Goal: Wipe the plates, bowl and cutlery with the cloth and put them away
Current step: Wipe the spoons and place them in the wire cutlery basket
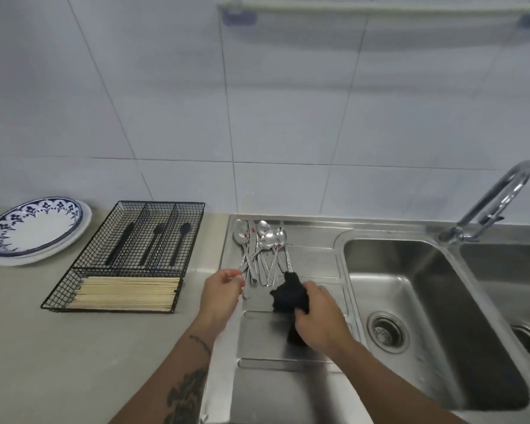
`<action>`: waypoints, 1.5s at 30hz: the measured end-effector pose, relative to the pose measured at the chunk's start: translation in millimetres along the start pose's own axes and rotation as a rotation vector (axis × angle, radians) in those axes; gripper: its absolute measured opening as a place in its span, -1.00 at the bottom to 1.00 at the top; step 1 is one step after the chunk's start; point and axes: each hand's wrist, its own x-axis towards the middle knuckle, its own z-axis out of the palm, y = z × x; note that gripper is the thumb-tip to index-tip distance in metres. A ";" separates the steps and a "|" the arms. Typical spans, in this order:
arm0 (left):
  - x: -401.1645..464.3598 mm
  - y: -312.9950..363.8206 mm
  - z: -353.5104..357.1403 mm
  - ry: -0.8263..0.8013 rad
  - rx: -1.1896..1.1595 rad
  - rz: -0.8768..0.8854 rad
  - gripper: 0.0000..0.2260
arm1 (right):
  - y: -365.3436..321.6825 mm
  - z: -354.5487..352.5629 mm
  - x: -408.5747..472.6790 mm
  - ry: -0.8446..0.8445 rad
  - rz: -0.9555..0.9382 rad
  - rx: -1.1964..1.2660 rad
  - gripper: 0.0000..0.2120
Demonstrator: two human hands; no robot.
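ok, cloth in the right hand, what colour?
Black, plain. The cloth is bunched in the right hand over the drainboard; head view shows it.

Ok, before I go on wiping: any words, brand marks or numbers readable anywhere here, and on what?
None can be read.
Plate: blue flower pattern on the rim, no lettering.
Spoons: small red marks, too small to tell whether they are text.
Tap, sink, wire tray, cloth: no marking shows.
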 end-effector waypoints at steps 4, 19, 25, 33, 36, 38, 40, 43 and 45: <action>9.0 9.4 31.0 0.181 0.149 -0.015 -0.92 | 15.6 -24.5 27.4 -0.048 0.020 0.075 -0.76; 43.8 21.6 80.7 0.382 0.334 -0.192 -0.82 | 39.6 -38.9 64.5 -0.188 0.044 0.256 -0.76; 51.5 25.2 78.4 0.373 0.144 -0.283 -0.91 | 41.1 -43.0 57.4 -0.178 0.059 0.288 -0.76; 42.1 11.0 39.1 0.344 -0.110 -0.309 -0.88 | 35.7 -43.3 40.9 -0.154 0.097 0.299 -0.74; 34.3 5.5 27.2 0.292 -0.104 -0.283 -0.83 | 26.2 -40.9 32.4 -0.135 0.105 0.316 -0.74; 26.2 5.7 21.3 0.241 -0.095 -0.240 -0.80 | 17.7 -39.8 26.6 -0.118 0.091 0.333 -0.71; 17.8 5.4 18.0 0.182 -0.058 -0.181 -0.73 | 7.8 -40.5 21.0 -0.092 0.050 0.356 -0.63; 1.1 8.7 18.2 0.084 0.024 -0.098 -0.70 | -1.9 -41.5 16.4 0.001 -0.033 0.319 -0.42; -11.8 14.7 19.8 0.040 0.154 -0.037 -0.70 | -6.3 -41.4 13.4 0.064 -0.085 0.229 -0.37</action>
